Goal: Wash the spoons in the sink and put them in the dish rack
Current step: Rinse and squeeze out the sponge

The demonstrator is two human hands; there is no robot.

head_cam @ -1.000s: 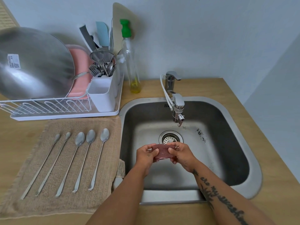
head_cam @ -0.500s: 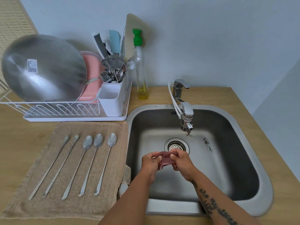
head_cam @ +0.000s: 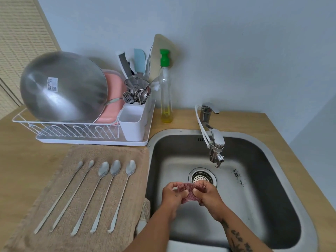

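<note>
The five spoons [head_cam: 89, 201] lie side by side on a towel [head_cam: 127, 155] on the desk [head_cam: 27, 160]. They are off to the left of my grips and apart from both, with their bowls pointing away from me. Both grips are over the sink [head_cam: 263, 160]. My left grip [head_cam: 171, 195] and right grip [head_cam: 209, 197] are each closed on a pink mesh scrubber [head_cam: 189, 188], pinching it by its two ends so that it stretches between them. Just beyond the grips is the drain [head_cam: 202, 177]. Past that and a little right, the tap [head_cam: 216, 142] reaches out over the basin. I see dark specks on the sink floor to the right of the right grip. The rack [head_cam: 72, 130] sits far left and beyond the left grip, behind the towel. It carries a steel bowl [head_cam: 61, 88] on edge, a pink dish [head_cam: 112, 99] and a white holder [head_cam: 132, 124] with cutlery in its rear part. A bottle [head_cam: 166, 99] with a green cap stands between the rack and the tap.
</note>
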